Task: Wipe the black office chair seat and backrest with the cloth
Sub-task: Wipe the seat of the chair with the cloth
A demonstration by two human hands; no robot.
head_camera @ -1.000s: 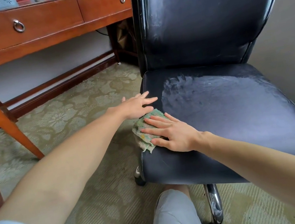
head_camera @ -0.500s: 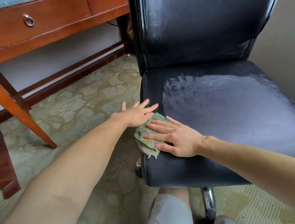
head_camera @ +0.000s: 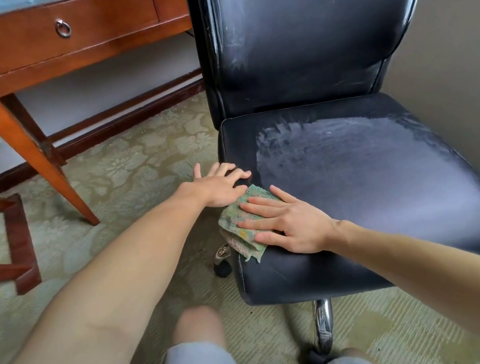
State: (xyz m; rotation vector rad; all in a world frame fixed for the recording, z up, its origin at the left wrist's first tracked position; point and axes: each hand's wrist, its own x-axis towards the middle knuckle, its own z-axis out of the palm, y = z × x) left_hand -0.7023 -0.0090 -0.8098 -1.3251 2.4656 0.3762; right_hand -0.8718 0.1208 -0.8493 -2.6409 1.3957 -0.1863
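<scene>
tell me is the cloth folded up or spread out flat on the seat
Folded: the cloth shows stacked layers at its lower edge, bunched under the flat right hand at the seat's left edge.

Seat surface: the wide middle and right of the seat (head_camera: 374,178) is left bare, so free passage is offered there.
Front-left corner: it is taken up by the cloth (head_camera: 242,229), pressed flat under the right hand (head_camera: 290,224), with the left hand (head_camera: 220,185) laid on the seat edge just beside it.
Rear limit: movement backward is stopped by the upright backrest (head_camera: 302,28).
Right side: the chair is hemmed closely by the wall (head_camera: 470,48); little room is left there.
Left side: open carpet (head_camera: 123,176) is found between the chair and the wooden desk (head_camera: 50,45), whose slanted leg stands well apart.
Below: a chrome base arm (head_camera: 325,326) and a caster (head_camera: 222,262) are met under the seat.
</scene>
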